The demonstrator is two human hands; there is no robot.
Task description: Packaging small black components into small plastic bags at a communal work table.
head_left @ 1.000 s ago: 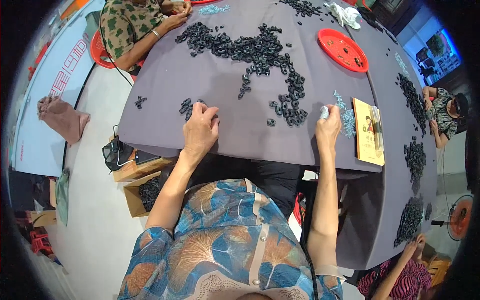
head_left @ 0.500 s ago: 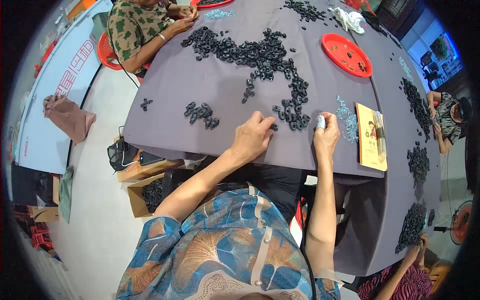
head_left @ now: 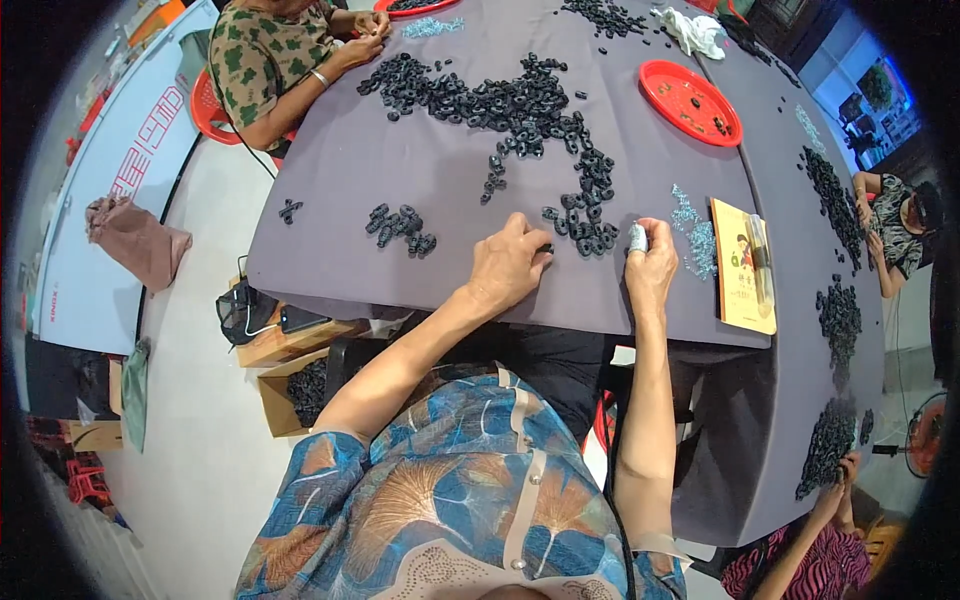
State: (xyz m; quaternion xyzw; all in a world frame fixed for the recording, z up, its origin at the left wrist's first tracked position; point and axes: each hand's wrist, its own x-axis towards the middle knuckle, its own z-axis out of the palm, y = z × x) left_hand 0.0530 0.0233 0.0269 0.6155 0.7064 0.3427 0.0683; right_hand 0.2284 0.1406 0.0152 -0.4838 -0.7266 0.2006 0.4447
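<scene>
Near the table's front edge, my left hand (head_left: pixel 506 264) is closed, thumb and forefinger together around a small black oval part (head_left: pixel 545 248), which their tips partly hide. To its right, my right hand (head_left: pixel 652 268) is held in a pinch, with a pale wrapping (head_left: pixel 637 237) on one finger; whatever is between the tips is too small to make out. Just beyond and between both hands ends a curved trail of loose black parts (head_left: pixel 592 200). A smaller cluster of the same parts (head_left: pixel 400 230) lies left of my left hand. Tiny clear bluish pieces (head_left: pixel 700 245) are scattered right of my right hand.
A yellow booklet (head_left: pixel 742 270) with a pen-like object on it lies at the right. Farther back are a red round tray (head_left: pixel 690 103) holding a few small pieces and a white cloth (head_left: pixel 693 34). Other people work at the far left and along the right side.
My left fingers have closed further over the small black part, covering more of it. My right hand stays pinched in nearly the same place. The whole view has shifted slightly.
</scene>
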